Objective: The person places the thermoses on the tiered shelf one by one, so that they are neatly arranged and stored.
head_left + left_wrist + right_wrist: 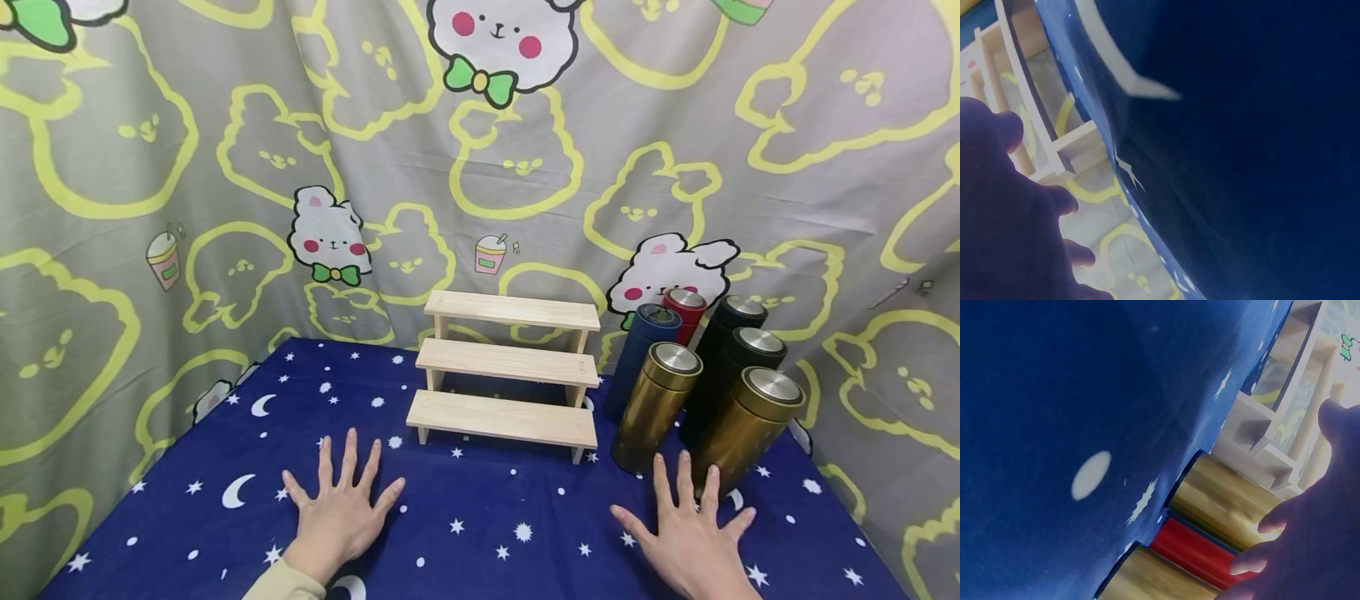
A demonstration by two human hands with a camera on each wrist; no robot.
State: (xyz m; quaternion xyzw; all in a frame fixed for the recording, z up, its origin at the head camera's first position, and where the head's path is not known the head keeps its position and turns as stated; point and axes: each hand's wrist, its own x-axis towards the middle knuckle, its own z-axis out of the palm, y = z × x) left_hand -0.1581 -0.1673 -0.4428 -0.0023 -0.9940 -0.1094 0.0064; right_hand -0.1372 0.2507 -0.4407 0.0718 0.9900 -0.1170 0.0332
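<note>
My left hand (337,517) is over the blue cloth with its fingers spread, in front and to the left of a three-step wooden shelf (502,360). It holds nothing. My right hand (690,537), also spread and holding nothing, is just in front of two gold bottles with steel lids, the left one (652,408) and the right one (750,425). Whether either palm touches the cloth I cannot tell. Behind the gold bottles stand a blue bottle (633,362), a red bottle (687,315) and two black bottles (738,358). In the right wrist view, fingers (1272,519) overlap the gold and red bottles.
A dark blue cloth (450,542) printed with white stars and moons covers the table. Behind and at both sides hangs a grey curtain (405,175) with yellow and white cartoon animals. The shelf's back stands close to it.
</note>
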